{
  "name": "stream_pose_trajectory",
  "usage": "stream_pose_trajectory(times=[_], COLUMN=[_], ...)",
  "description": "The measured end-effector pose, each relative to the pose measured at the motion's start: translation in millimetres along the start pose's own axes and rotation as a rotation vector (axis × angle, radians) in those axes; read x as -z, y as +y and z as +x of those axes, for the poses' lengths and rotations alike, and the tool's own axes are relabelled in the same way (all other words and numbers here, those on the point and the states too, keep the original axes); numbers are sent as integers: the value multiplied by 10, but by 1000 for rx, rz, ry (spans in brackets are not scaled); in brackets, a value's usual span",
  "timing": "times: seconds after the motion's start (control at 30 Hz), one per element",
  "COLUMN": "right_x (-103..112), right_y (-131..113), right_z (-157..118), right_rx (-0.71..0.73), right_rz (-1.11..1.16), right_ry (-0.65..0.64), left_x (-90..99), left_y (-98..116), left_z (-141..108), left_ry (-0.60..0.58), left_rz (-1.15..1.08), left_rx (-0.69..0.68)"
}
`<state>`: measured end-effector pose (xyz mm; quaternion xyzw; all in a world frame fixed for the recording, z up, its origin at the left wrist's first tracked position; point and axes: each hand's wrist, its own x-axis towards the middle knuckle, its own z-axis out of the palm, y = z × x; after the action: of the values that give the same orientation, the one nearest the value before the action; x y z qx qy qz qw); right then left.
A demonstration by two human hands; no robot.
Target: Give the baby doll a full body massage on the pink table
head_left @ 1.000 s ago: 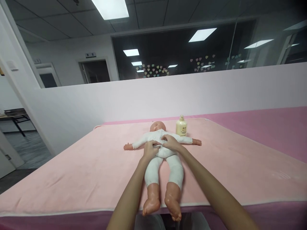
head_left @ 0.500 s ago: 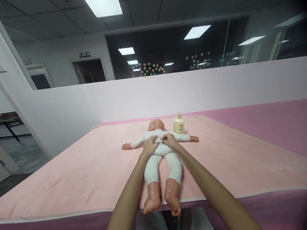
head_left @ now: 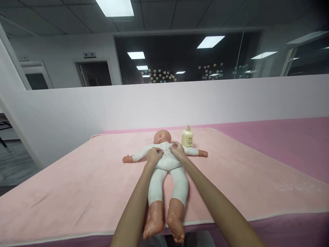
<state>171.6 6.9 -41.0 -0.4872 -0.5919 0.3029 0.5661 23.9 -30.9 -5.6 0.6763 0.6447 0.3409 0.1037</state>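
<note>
A baby doll (head_left: 168, 160) with a white cloth body lies with its arms spread and its feet toward me. My left hand (head_left: 154, 155) rests on the left side of the doll's back, its fingers bent together at the cloth. On the right side of the back, a little higher up, my right hand (head_left: 178, 151) has its fingers curled against the cloth. Whether either hand pinches the cloth is too small to tell. Just beyond the doll's right-side arm stands a pale yellow bottle (head_left: 187, 138).
A pink towel (head_left: 89, 185) lies under the doll on a pink padded surface (head_left: 290, 137). Behind it runs a low white wall (head_left: 164, 106) with glass above. The towel's front edge crosses beneath the doll's lower legs.
The camera view has shifted and levelled, so the doll and bottle appear further left. My right hand has moved slightly up the doll's back relative to my left hand.
</note>
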Motion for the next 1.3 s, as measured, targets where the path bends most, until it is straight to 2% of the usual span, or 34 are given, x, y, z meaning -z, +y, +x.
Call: stream_pose_trajectory(times=[0.07,0.17,0.23,0.37,0.47,0.57,0.7,0.8,0.93,1.1,1.2,1.3], right_x=[-34,-67,-69,-64,-83,-107,-109,-85,-62,-86,-103,-105], right_y=[-3,3,11,27,41,56,99,157,196,160,143,123], right_z=[22,23,17,29,45,46,18,-9,7,118,169,161], right_rx=[31,153,200,192,187,198,216,205,152,67,27,12], right_rz=[2,-167,-282,-347,-359,-352,-317,-216,-104,-306,-323,-339], right_ry=[99,-14,-79,-80,-53,-32,-24,20,127,18,41,62], left_x=[-16,-27,-25,-11,-16,-35,-50,-56,-72,-97,-138,-178], left_y=[-26,-51,-35,43,63,42,31,37,17,-25,-83,-183], left_z=[2,-34,-80,-140,-88,30,171,211,195,168,178,160], left_ry=[12,18,64,242,269,205,106,99,139,168,185,195], left_rz=[-16,-39,18,211,288,327,358,328,233,197,143,-28], left_rx=[-12,-95,-190,-347,-397,-342,-139,-70,-57,-56,-49,-67])
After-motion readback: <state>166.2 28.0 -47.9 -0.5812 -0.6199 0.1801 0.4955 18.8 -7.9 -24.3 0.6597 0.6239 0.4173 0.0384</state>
